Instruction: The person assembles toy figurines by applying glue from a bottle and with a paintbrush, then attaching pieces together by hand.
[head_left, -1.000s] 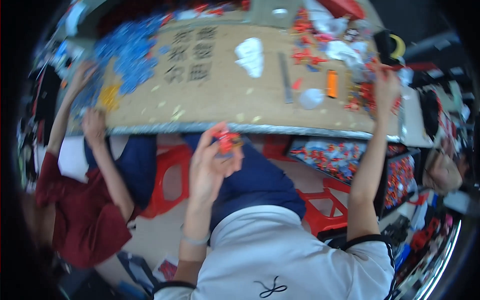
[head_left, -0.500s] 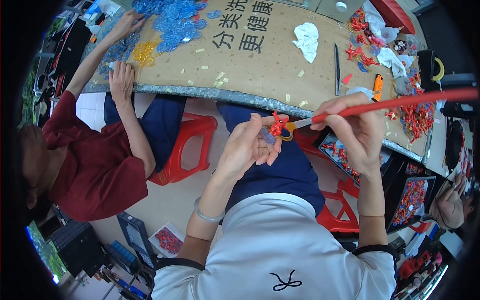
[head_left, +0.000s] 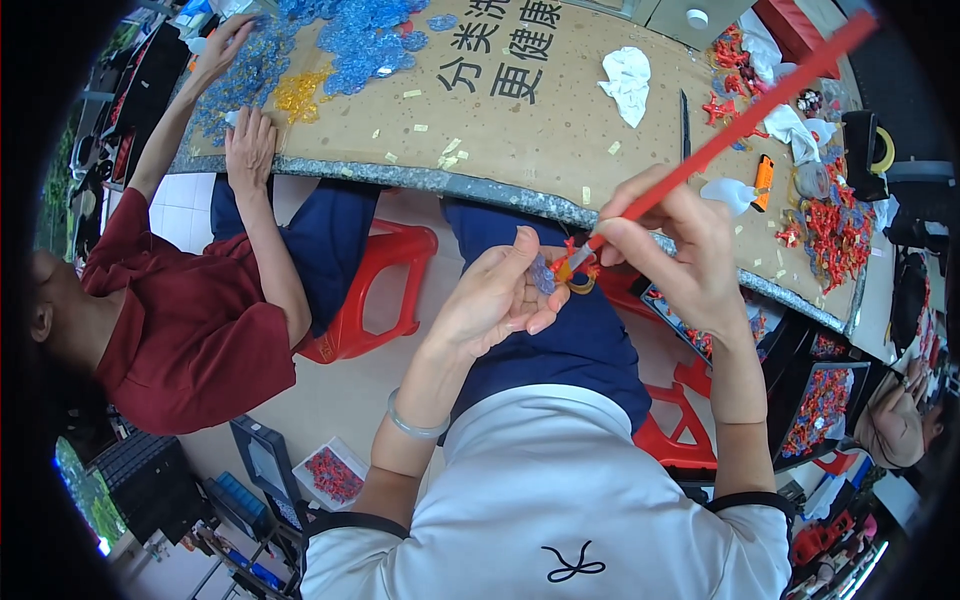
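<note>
My left hand (head_left: 492, 295) is closed on a small red plastic figurine (head_left: 564, 250), held over my lap near the table edge. A translucent bluish-purple piece (head_left: 543, 275) sits against the figurine at my fingers. Between thumb and fingers, my right hand (head_left: 685, 240) grips a thin paintbrush (head_left: 745, 122) with a long red handle, slanting up to the right. Its pale, yellowish tip touches or nearly touches the figurine; the brush and fingers partly cover it. A yellow ring-like piece (head_left: 583, 284) shows just below the tip.
Ahead is a cardboard-covered table (head_left: 390, 125) with a crumpled tissue (head_left: 627, 86), a dark slim tool (head_left: 685, 125), an orange cutter (head_left: 763, 183) and a pile of red figurines (head_left: 835, 235). A co-worker in maroon (head_left: 190, 340) handles blue translucent pieces (head_left: 365, 45) at left.
The brush has swung steeper, its handle end rising, and its tip has moved left and down over the figurine. My right hand has shifted slightly left. The co-worker's far hand has moved left.
</note>
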